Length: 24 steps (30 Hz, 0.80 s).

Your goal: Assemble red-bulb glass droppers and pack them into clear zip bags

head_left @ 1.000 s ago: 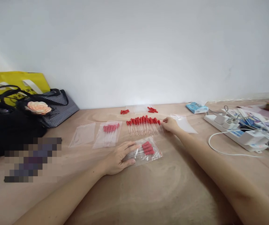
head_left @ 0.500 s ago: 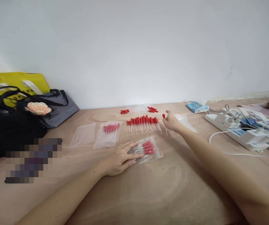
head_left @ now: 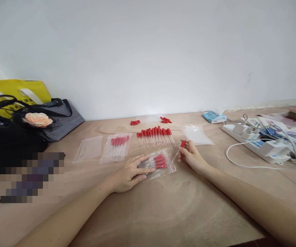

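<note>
My left hand (head_left: 129,173) lies with fingers spread across a clear zip bag (head_left: 151,175), pressing it to the table. Inside that bag are several red-bulbed droppers (head_left: 160,161), bulbs toward the right. Just right of the bag's mouth, my right hand (head_left: 190,156) pinches one dropper (head_left: 182,144) near its red bulb, its thin tip slanting down-left toward the bag. Behind the bag lies a row of loose droppers (head_left: 155,133), bulbs pointing away from me. To the left, several more droppers (head_left: 119,140) are on or in another clear bag (head_left: 122,156); I cannot tell which.
Flat bags lie at left (head_left: 88,149) and right (head_left: 198,135). Small red bulbs (head_left: 135,122) and more red bulbs (head_left: 166,119) sit near the wall. A blue packet (head_left: 213,117), a power strip (head_left: 253,144) with cables, and a striped bag (head_left: 65,118) flank the workspace.
My right hand has come nearer with the dropper, from beside the row's right end to the zip bag's mouth. My left hand stays on the bag. The view has shifted slightly.
</note>
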Each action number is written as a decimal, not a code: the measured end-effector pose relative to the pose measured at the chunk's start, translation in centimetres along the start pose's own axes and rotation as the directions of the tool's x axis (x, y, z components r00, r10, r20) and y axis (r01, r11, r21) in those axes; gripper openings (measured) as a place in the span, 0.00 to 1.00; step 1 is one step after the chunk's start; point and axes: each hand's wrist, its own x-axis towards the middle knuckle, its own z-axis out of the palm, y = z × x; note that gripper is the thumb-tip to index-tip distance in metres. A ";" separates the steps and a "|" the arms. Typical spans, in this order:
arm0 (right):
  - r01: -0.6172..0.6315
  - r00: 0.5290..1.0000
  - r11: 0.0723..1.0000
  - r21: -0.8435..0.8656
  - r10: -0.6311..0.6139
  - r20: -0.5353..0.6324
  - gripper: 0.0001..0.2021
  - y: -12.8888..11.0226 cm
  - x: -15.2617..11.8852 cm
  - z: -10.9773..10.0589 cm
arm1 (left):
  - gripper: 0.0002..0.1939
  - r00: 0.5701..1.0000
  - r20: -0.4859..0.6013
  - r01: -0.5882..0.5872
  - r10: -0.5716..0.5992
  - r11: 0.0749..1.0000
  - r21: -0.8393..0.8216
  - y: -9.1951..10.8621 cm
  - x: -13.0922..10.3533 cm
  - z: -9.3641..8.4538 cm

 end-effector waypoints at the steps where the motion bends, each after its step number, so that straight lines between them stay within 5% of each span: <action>1: -0.019 1.000 1.000 0.020 0.019 0.006 0.20 0.1 -0.1 0.0 | 0.18 1.000 -0.004 -0.004 0.004 1.000 -0.004 0.0 0.0 0.0; 7: -0.082 0.994 0.995 0.061 0.077 0.080 0.20 0.2 -1.5 0.3 | 0.18 1.000 -0.001 -0.011 0.011 1.000 0.005 -0.1 0.0 0.1; 13: -0.078 0.996 0.993 0.085 0.080 -0.029 0.23 -0.1 -1.6 0.4 | 0.23 1.000 -0.028 0.005 -0.006 1.000 -0.018 -0.2 0.0 0.2; 24: -0.163 0.962 0.987 0.007 0.157 0.223 0.19 -0.9 -1.9 0.0 | 0.28 0.999 -0.053 0.001 -0.004 0.999 -0.048 -0.4 0.0 0.2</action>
